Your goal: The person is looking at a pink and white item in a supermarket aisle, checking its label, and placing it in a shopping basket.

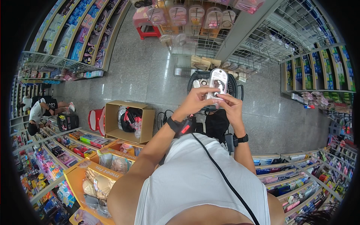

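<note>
A clear plastic package with a white printed card (218,77) is held up in front of me; a dark item shows inside it, too small to name. My left hand (197,98) grips its left and lower edge, and my right hand (230,104) pinches the lower right side. Below the package is a black plastic basket (232,87), partly hidden by my hands. Other small packages (200,82) lie in the basket, at the left of the one I hold.
Wire racks with hooks carry hanging packages (196,15) ahead. An open cardboard box (108,121) holding a black bag (132,119) stands at left, beside a red stool (97,121). Farther left, a person (39,111) crouches by another black basket (67,121). Stocked shelves (317,67) rise at right.
</note>
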Action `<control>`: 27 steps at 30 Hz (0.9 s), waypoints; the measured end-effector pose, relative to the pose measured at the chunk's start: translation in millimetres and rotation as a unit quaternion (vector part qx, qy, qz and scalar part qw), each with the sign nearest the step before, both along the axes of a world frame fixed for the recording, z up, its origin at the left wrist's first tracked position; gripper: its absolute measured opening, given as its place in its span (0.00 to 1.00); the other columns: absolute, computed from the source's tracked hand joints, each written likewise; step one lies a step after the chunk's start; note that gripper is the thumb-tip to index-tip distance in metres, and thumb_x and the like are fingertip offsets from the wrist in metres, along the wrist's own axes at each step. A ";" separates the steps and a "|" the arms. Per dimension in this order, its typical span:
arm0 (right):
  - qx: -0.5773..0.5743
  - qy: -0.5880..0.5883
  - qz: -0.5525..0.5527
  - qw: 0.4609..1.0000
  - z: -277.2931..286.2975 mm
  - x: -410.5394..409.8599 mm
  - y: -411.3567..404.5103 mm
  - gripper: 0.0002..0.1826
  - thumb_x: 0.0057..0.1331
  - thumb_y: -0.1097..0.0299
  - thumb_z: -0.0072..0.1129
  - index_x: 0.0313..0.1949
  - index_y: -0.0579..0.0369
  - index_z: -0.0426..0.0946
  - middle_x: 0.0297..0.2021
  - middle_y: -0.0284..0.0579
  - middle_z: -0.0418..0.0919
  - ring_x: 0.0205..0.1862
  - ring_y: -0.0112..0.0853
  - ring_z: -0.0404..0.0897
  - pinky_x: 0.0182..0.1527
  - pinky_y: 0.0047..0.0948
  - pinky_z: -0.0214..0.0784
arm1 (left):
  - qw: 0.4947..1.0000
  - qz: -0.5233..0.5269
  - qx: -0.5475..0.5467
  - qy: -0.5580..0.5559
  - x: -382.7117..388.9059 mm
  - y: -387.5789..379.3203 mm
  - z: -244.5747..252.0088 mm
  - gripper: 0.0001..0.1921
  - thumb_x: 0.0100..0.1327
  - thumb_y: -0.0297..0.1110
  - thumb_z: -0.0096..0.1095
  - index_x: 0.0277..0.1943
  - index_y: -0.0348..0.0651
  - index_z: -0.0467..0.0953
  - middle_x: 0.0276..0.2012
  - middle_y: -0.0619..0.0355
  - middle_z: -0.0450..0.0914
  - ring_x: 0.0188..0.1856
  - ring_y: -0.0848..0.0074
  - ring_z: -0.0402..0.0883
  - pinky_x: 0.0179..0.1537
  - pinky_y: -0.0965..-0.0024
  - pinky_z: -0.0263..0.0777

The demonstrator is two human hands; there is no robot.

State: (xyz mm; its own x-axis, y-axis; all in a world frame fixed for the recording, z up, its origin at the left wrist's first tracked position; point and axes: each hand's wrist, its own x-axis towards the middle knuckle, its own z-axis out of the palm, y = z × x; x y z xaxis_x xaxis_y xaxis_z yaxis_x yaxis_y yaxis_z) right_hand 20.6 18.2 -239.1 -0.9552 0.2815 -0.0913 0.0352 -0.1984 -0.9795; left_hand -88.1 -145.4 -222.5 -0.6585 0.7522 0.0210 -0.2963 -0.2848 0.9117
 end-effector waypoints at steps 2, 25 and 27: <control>-0.021 -0.001 -0.015 1.000 0.4 0.5 1.5 0.12 0.65 0.80 0.63 0.48 0.64 0.83 0.38 0.42 0.85 0.32 0.23 0.82 0.36 0.20 0.76 | 0.999 -0.028 -0.029 0.017 2.2 0.7 -7.3 0.17 0.62 0.18 0.67 0.55 0.30 0.80 0.53 0.50 0.82 0.55 0.74 0.79 0.57 0.69 0.72; -0.031 0.005 -0.020 0.999 3.3 2.2 -0.8 0.07 0.67 0.81 0.61 0.43 0.67 0.83 0.37 0.47 0.85 0.34 0.27 0.85 0.37 0.22 0.80 | 0.999 0.030 -0.011 -0.017 8.5 8.8 -27.3 0.08 0.64 0.17 0.65 0.45 0.26 0.82 0.40 0.49 0.85 0.38 0.73 0.86 0.38 0.73 0.84; -0.027 0.004 -0.020 0.999 1.3 2.9 -0.7 0.07 0.67 0.81 0.61 0.43 0.67 0.83 0.37 0.47 0.85 0.34 0.27 0.85 0.37 0.22 0.79 | 0.999 0.031 -0.009 -0.021 8.2 7.9 -26.8 0.08 0.64 0.17 0.65 0.45 0.26 0.82 0.40 0.48 0.85 0.38 0.73 0.86 0.38 0.73 0.84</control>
State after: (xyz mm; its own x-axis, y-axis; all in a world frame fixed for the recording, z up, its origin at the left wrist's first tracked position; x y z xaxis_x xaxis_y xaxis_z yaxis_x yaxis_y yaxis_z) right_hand 23.5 17.5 -237.8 -0.9440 0.3147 -0.0992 0.0177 -0.2521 -0.9676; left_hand -80.0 -137.5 -249.3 -0.7037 0.7102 -0.0209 -0.3166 -0.2871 0.9041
